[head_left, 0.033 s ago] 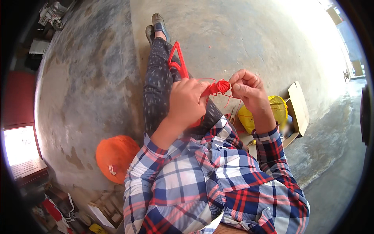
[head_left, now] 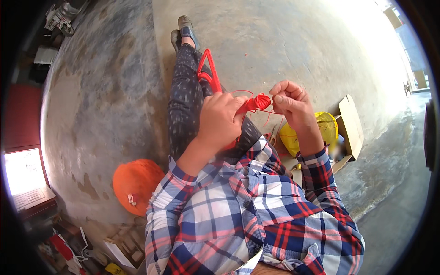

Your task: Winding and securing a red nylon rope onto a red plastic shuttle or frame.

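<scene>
Over my outstretched legs, my left hand (head_left: 219,115) is closed around a red piece whose right end is wound with red cord (head_left: 260,102). From the far side of that hand a red triangular loop (head_left: 214,81) sticks out above my thigh. My right hand (head_left: 293,101) is raised just right of the wound end, thumb and fingers pinched on the thin cord. Loose strands run between the two hands and hang below. The part inside my left palm is hidden.
Right of my lap are a yellow bag (head_left: 326,127) and an opened cardboard box (head_left: 350,126); scissors (head_left: 273,138) lie near my hip. A round orange bundle (head_left: 137,187) rests on the concrete floor at my left. Wooden pieces (head_left: 126,247) lie at lower left.
My right hand has shifted very slightly at the cord's wound end. My left hand and the red piece have stayed in place.
</scene>
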A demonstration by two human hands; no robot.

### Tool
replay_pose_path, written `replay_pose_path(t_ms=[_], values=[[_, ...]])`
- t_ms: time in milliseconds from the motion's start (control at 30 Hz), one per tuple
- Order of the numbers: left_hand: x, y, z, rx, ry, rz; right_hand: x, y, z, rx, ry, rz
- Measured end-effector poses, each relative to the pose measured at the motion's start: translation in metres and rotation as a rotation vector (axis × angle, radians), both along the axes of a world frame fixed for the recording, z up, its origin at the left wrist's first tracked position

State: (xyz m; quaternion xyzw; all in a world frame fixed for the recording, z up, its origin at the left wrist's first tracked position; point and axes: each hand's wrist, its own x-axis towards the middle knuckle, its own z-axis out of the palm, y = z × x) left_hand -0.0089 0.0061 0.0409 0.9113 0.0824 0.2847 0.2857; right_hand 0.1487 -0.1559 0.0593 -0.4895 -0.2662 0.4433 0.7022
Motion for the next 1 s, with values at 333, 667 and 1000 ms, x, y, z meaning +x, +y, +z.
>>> replay_pose_path(t_ms=[333,667,1000], values=[[-0.002,0.003,0.004,-0.059,0.02,-0.126,-0.004,0.011,-0.043,-0.19,-0.154,0.198],[-0.002,0.005,0.008,-0.08,0.16,-0.217,0.011,0.014,-0.036,-0.151,-0.155,0.128],[-0.007,0.009,0.012,-0.128,0.231,-0.2,0.019,0.017,-0.044,-0.182,-0.094,0.587]])
